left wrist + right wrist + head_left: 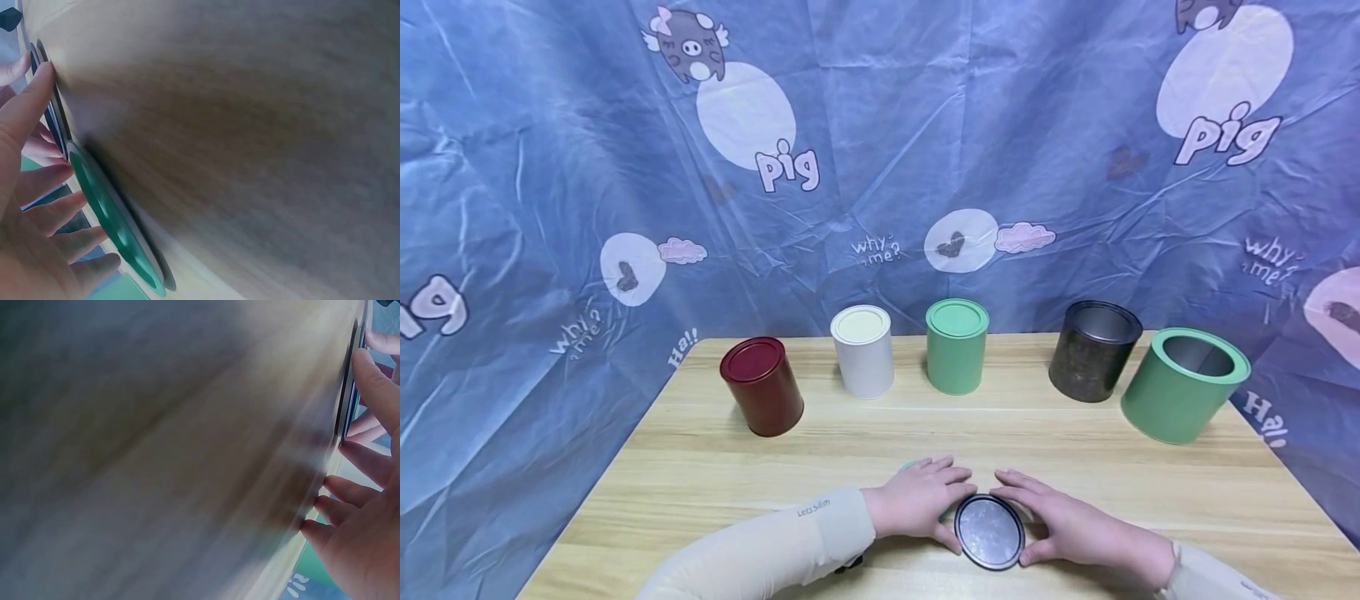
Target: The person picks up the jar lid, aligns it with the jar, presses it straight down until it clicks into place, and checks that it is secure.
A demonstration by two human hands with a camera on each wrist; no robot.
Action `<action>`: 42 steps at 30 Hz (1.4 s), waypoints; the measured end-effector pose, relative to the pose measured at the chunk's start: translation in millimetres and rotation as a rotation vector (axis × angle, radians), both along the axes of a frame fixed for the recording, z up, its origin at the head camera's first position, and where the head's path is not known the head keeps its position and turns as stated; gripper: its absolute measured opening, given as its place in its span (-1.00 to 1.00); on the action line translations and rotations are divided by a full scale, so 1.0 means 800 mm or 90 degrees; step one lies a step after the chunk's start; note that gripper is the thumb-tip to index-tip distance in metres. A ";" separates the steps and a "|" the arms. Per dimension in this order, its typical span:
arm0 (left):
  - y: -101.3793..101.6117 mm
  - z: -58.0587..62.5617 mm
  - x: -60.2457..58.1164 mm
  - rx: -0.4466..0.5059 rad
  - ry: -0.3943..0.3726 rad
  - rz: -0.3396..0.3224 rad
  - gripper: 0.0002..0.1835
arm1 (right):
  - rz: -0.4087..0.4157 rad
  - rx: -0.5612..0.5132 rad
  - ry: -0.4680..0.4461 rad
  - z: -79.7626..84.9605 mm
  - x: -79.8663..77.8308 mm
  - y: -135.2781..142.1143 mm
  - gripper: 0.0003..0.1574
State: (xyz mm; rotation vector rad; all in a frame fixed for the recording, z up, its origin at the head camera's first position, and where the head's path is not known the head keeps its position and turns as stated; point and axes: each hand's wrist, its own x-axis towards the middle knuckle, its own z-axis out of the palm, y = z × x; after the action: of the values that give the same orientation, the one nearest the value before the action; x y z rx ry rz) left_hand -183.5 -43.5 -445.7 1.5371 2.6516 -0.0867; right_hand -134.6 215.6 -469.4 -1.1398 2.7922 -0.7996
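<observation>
A round black lid lies on the table between the two hands, its grey inner face up. Fairly straight, spread fingers of my left hand reach its left rim, the thumb at the lower left edge. On the other side, the thumb and index finger of my right hand are at the right rim. The right hand's other fingertips touch the wood. A green ring-shaped lid lies under the left hand's outer fingers, mostly hidden by that hand in the head view.
Along the back of the wooden table stand a dark red can, a white can and a green can, all lidded. Farther right are an open black can and a larger green can with a round opening.
</observation>
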 end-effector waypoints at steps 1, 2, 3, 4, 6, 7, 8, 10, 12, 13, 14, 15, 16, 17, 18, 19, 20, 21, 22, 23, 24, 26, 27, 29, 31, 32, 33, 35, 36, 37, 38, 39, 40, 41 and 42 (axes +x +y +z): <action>0.000 0.000 0.000 0.000 -0.002 0.001 -0.15 | 0.000 0.000 -0.004 0.000 0.000 0.000 -0.05; 0.000 0.000 0.001 -0.001 -0.003 0.002 -0.16 | 0.002 0.000 -0.008 0.000 -0.001 0.000 -0.05; 0.000 0.000 0.001 -0.001 -0.002 0.002 -0.16 | 0.002 0.001 -0.008 0.000 -0.001 0.000 -0.05; 0.000 0.000 0.001 -0.001 0.000 0.002 -0.17 | 0.003 0.002 -0.009 0.001 -0.002 0.001 -0.04; 0.000 -0.001 0.001 -0.001 0.002 0.000 -0.17 | -0.001 0.008 -0.009 0.000 -0.002 0.000 -0.03; 0.000 0.000 0.001 -0.001 0.003 0.000 -0.18 | 0.001 0.007 -0.016 0.001 -0.002 0.001 -0.03; 0.000 0.000 0.001 -0.002 0.004 -0.001 -0.18 | 0.001 0.009 -0.016 0.001 -0.002 0.001 -0.02; 0.000 0.000 0.001 -0.003 0.006 -0.001 -0.18 | 0.001 0.011 -0.015 0.000 -0.002 0.001 -0.02; 0.000 0.000 0.001 -0.002 0.004 0.000 -0.18 | 0.002 0.011 -0.011 0.000 -0.002 0.001 -0.02; 0.000 0.000 0.001 -0.003 0.005 0.000 -0.18 | 0.004 0.011 -0.008 -0.001 -0.002 0.001 -0.02; 0.000 0.000 0.001 -0.003 0.005 0.000 -0.18 | 0.004 0.011 -0.004 -0.001 -0.002 0.001 -0.02; 0.000 0.000 0.001 -0.003 0.004 0.000 -0.18 | 0.004 0.012 -0.002 -0.001 -0.002 0.000 -0.02; 0.000 0.000 0.001 -0.004 0.004 0.000 -0.18 | 0.004 0.013 -0.002 -0.001 -0.002 0.000 -0.02; 0.000 0.000 0.001 -0.004 0.005 0.000 -0.18 | 0.003 0.013 -0.002 -0.001 -0.002 0.000 -0.02; 0.000 0.000 0.001 -0.005 0.005 -0.001 -0.18 | 0.003 0.015 -0.001 -0.001 -0.002 0.000 -0.02; 0.000 0.000 0.001 -0.005 0.006 -0.002 -0.18 | 0.002 0.015 -0.002 -0.001 -0.002 -0.001 -0.03; 0.000 0.000 0.001 -0.005 0.004 -0.002 -0.18 | 0.001 0.016 -0.001 -0.001 -0.002 -0.001 -0.03; 0.000 0.000 0.001 -0.004 0.005 -0.003 -0.18 | -0.001 0.020 0.003 -0.001 -0.001 -0.001 -0.03; 0.000 0.000 0.001 -0.004 0.006 -0.004 -0.18 | -0.004 0.023 0.007 -0.001 -0.001 -0.001 -0.03; 0.001 0.000 0.001 -0.004 0.005 -0.004 -0.19 | -0.007 0.026 0.012 -0.001 -0.001 -0.002 -0.03; 0.001 0.000 0.001 -0.004 0.003 -0.003 -0.19 | -0.008 0.028 0.014 -0.001 -0.001 -0.002 -0.04; 0.001 0.000 0.001 -0.004 -0.001 -0.001 -0.19 | -0.011 0.034 0.022 -0.001 0.000 -0.002 -0.04; 0.001 0.000 0.001 -0.005 -0.001 0.000 -0.19 | -0.012 0.036 0.023 0.000 0.000 -0.002 -0.04; 0.001 0.000 0.000 -0.007 -0.004 0.000 -0.19 | -0.009 0.036 0.018 0.001 0.000 -0.002 -0.05; 0.001 0.000 0.000 -0.010 -0.008 0.001 -0.19 | -0.009 0.038 0.015 0.002 0.000 -0.003 -0.05; 0.001 0.000 0.000 -0.011 -0.011 0.001 -0.19 | -0.011 0.041 0.013 0.002 0.000 -0.003 -0.05; 0.002 0.001 0.000 -0.011 -0.015 0.002 -0.19 | -0.012 0.041 0.010 0.002 0.000 -0.003 -0.06; 0.002 0.001 0.000 -0.012 -0.021 0.002 -0.20 | -0.015 0.045 0.008 0.003 0.001 -0.004 -0.06; 0.002 0.001 0.000 -0.013 -0.024 0.003 -0.20 | -0.017 0.045 0.008 0.003 0.001 -0.004 -0.06; 0.003 0.001 0.000 -0.013 -0.025 0.002 -0.20 | -0.019 0.046 0.006 0.003 0.001 -0.004 -0.06; 0.003 0.001 0.000 -0.013 -0.026 0.002 -0.20 | -0.019 0.046 0.007 0.004 0.001 -0.003 -0.06; 0.003 0.001 -0.001 -0.013 -0.026 0.001 -0.20 | -0.019 0.044 0.007 0.004 0.001 -0.003 -0.06; 0.003 0.001 -0.001 -0.013 -0.024 -0.001 -0.21 | -0.019 0.043 0.005 0.004 0.001 -0.003 -0.06; 0.004 0.000 -0.001 -0.012 -0.024 -0.003 -0.21 | -0.019 0.042 0.004 0.004 0.001 -0.003 -0.06; 0.004 0.000 -0.002 -0.011 -0.024 -0.005 -0.21 | -0.019 0.041 0.005 0.004 0.001 -0.003 -0.06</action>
State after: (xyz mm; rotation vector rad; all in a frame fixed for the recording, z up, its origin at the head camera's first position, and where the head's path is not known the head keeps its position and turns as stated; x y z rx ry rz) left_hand -185.1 -40.3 -445.6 1.5289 2.6090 -0.0815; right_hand -133.8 213.2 -465.9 -1.0958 2.8249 -0.7042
